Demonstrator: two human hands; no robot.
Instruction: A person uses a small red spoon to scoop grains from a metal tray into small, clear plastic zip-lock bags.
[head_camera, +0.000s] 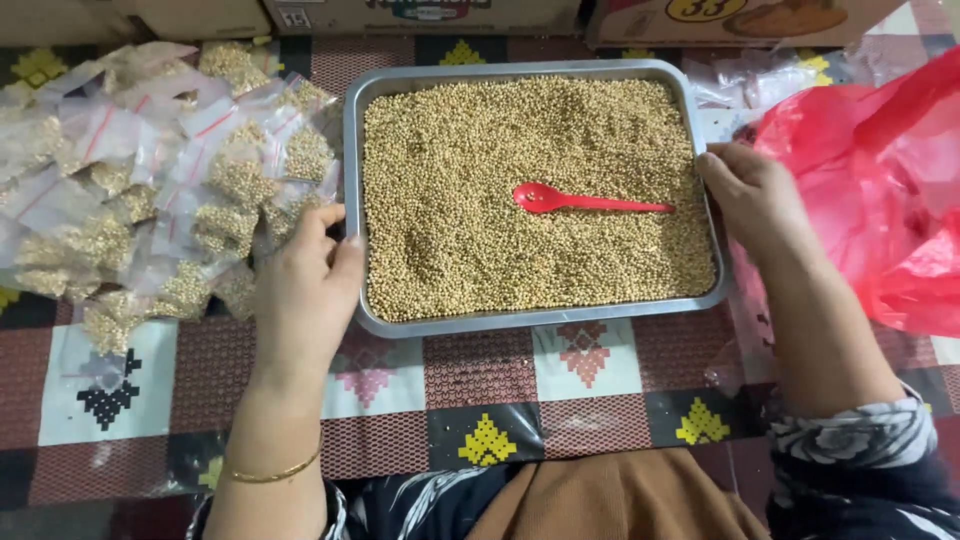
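Observation:
A rectangular metal tray (352, 150) full of small tan seeds lies in front of me on a patterned cloth. A red plastic spoon (580, 201) rests on the seeds, bowl to the left. My left hand (305, 285) grips the tray's left rim, thumb on the edge. My right hand (755, 195) holds the tray's right rim, fingers curled over it.
A heap of small clear zip bags filled with seeds (170, 180) lies left of the tray. A red plastic bag (890, 190) sits on the right, with empty clear bags (760, 80) behind it. Cardboard boxes (420, 15) line the far edge.

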